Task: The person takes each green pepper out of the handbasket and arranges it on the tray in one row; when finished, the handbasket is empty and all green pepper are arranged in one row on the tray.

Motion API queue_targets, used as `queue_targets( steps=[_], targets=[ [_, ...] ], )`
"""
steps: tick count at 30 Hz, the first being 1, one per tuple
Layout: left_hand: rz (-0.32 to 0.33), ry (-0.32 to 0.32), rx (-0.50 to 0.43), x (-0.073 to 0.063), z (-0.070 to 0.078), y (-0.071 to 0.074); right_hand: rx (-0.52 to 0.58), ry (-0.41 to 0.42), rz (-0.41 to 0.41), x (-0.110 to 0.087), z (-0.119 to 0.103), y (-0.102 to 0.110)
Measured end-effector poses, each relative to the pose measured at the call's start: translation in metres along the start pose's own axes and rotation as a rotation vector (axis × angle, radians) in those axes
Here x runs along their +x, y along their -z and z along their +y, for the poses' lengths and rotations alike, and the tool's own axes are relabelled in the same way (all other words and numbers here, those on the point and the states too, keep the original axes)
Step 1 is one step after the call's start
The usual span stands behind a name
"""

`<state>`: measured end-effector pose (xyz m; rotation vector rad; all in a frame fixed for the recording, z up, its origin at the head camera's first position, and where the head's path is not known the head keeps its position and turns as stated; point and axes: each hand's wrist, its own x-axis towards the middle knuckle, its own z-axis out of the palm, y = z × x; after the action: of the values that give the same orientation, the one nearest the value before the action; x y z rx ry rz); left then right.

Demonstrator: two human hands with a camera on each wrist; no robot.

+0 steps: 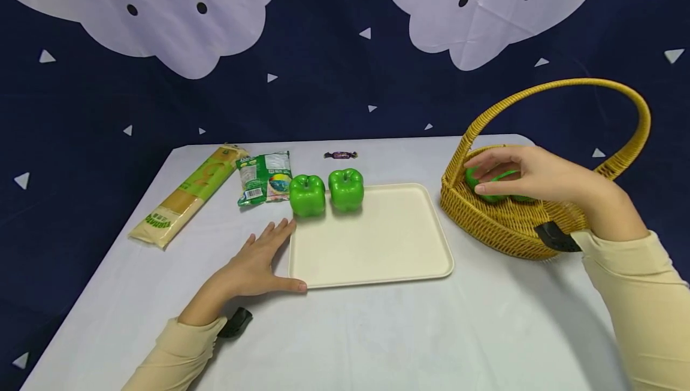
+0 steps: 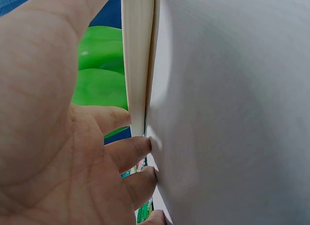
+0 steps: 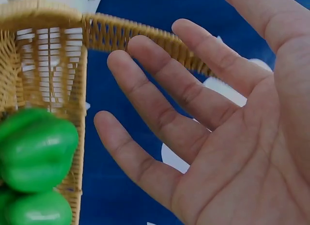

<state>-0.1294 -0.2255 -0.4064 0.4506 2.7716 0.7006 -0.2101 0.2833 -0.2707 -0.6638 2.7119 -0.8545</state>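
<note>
My left hand (image 1: 253, 268) lies spread at the left end of a cream rectangular tray (image 1: 372, 244), fingertips and thumb at its rim. Two green bell peppers stand side by side at the tray's back left corner: the left pepper (image 1: 307, 197) and the right pepper (image 1: 347, 191). Over a wicker basket (image 1: 498, 235) with a tall hoop handle hovers my right hand (image 1: 550, 178), its fingers loosely bent. Green bell peppers (image 3: 38, 152) sit inside the basket, partly hidden by this hand in the head view. A gap between palm and peppers shows in the right wrist view.
Left of the tray lie a green snack packet (image 1: 264, 178) and a long yellow-green noodle pack (image 1: 188, 196). A small purple wrapped candy (image 1: 341, 155) rests behind the tray. A dark blue cloth (image 1: 323, 97) with clouds hangs beyond the white table (image 1: 404, 337).
</note>
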Motion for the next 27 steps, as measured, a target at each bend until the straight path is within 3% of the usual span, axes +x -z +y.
queue_targets(
  steps=[13, 27],
  targets=[
    [-0.007, 0.017, -0.005, 0.000, 0.001, 0.001, -0.117, -0.061, 0.035, 0.004, 0.032, 0.026],
    [-0.002, 0.004, -0.012, -0.001, 0.002, 0.001, -0.091, -0.160, -0.057, 0.028, 0.057, 0.030]
  ],
)
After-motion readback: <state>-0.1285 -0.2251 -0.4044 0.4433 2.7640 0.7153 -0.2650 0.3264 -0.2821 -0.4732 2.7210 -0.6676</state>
